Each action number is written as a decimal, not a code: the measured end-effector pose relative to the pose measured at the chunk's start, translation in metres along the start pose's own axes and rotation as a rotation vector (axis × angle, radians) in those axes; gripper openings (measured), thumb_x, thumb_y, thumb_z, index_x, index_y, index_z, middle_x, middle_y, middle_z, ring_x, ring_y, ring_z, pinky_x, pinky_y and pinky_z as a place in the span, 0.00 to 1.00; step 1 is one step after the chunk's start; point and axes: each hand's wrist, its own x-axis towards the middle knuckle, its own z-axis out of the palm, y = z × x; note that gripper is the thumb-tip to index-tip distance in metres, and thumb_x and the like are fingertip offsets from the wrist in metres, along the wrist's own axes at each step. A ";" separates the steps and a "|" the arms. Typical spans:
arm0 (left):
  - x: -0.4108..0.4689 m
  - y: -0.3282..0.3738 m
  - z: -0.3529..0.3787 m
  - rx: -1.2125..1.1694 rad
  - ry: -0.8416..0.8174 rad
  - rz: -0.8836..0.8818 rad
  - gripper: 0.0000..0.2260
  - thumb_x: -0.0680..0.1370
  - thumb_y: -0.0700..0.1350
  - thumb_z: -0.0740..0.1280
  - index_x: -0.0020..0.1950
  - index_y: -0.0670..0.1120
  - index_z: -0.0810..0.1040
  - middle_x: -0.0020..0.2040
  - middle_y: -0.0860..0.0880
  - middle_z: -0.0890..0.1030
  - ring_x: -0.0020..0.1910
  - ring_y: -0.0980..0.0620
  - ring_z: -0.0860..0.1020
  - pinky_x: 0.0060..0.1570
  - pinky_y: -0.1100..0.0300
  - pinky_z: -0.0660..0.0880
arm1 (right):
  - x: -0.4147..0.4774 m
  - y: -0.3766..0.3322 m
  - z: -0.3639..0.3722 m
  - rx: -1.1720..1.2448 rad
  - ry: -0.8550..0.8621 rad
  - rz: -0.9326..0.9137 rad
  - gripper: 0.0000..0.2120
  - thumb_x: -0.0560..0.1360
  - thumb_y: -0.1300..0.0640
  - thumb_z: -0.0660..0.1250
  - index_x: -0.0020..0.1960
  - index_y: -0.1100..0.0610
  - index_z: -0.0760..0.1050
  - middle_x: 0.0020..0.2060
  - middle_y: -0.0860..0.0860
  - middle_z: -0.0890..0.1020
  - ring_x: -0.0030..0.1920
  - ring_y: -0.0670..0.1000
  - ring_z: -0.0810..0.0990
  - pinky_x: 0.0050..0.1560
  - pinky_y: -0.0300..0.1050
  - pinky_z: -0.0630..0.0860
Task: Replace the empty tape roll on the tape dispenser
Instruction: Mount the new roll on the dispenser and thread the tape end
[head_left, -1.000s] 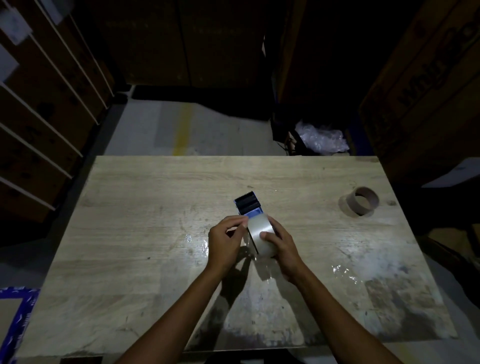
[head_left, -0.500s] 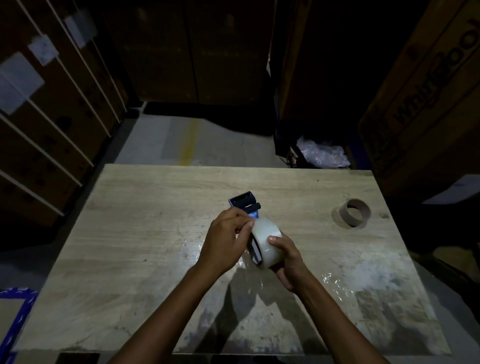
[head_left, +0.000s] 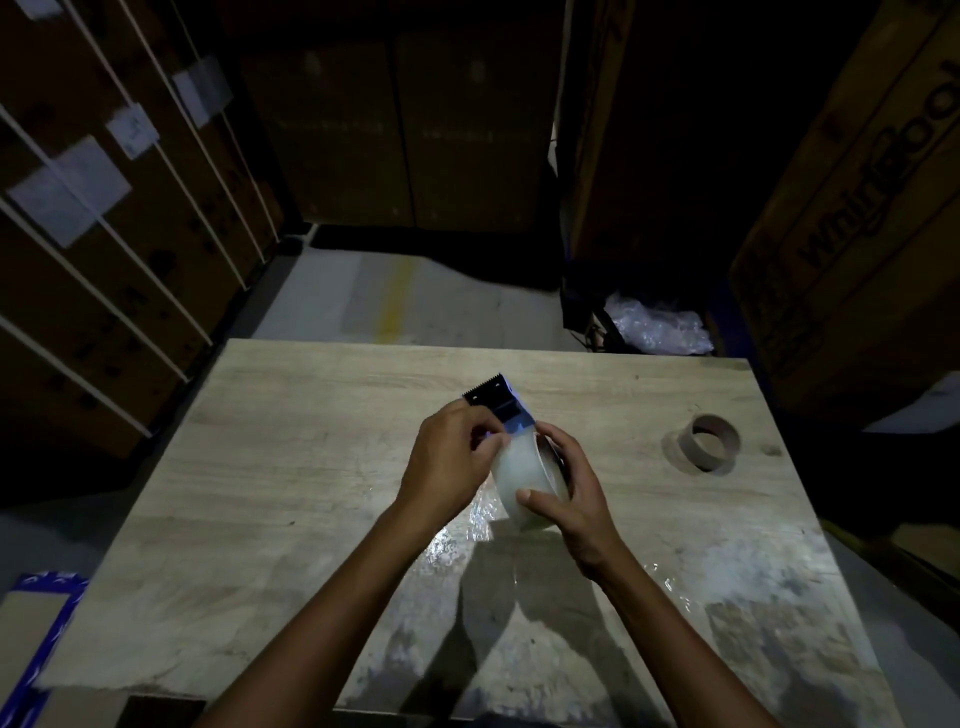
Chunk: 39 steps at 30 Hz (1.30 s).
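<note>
A full roll of clear tape (head_left: 522, 475) sits mounted in a blue tape dispenser (head_left: 501, 402), whose black serrated blade points away from me. Both are held above the middle of the wooden table (head_left: 291, 467). My right hand (head_left: 569, 491) wraps around the roll from the right, thumb across its front. My left hand (head_left: 449, 460) pinches at the roll's top left edge, next to the dispenser's blue body; the fingertips hide what they hold. The empty brown cardboard core (head_left: 709, 441) stands on the table at the right.
Clear plastic film (head_left: 467, 530) lies crinkled on the table beneath my hands. Tall cardboard boxes (head_left: 852, 208) wall in the right, back and left. A bundle of clear plastic wrap (head_left: 657, 325) lies on the floor beyond the table's far edge.
The dispenser with the roll has lifted and tilted, so the blade now points up and away. My right hand has shifted from under the roll to its right side. The camera has pitched upward.
</note>
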 end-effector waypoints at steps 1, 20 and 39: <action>-0.002 -0.001 0.006 -0.053 0.081 -0.045 0.02 0.74 0.43 0.74 0.44 0.47 0.82 0.42 0.49 0.81 0.39 0.55 0.78 0.38 0.64 0.72 | 0.000 -0.001 0.000 -0.005 0.014 -0.021 0.39 0.64 0.47 0.74 0.72 0.52 0.67 0.68 0.48 0.74 0.68 0.48 0.72 0.68 0.59 0.71; -0.005 0.009 0.021 -1.133 -0.138 -0.497 0.07 0.79 0.42 0.68 0.42 0.43 0.77 0.37 0.47 0.78 0.36 0.51 0.76 0.36 0.58 0.74 | 0.024 -0.043 -0.008 -0.409 0.265 -0.425 0.22 0.74 0.46 0.69 0.65 0.52 0.76 0.58 0.46 0.74 0.60 0.47 0.75 0.52 0.48 0.78; 0.009 -0.001 0.015 -0.938 -0.174 -0.450 0.06 0.79 0.40 0.69 0.42 0.44 0.77 0.40 0.43 0.75 0.36 0.49 0.71 0.33 0.58 0.65 | 0.060 -0.097 -0.022 -1.119 -0.206 -0.557 0.08 0.75 0.59 0.69 0.53 0.56 0.82 0.50 0.54 0.80 0.45 0.55 0.79 0.41 0.50 0.77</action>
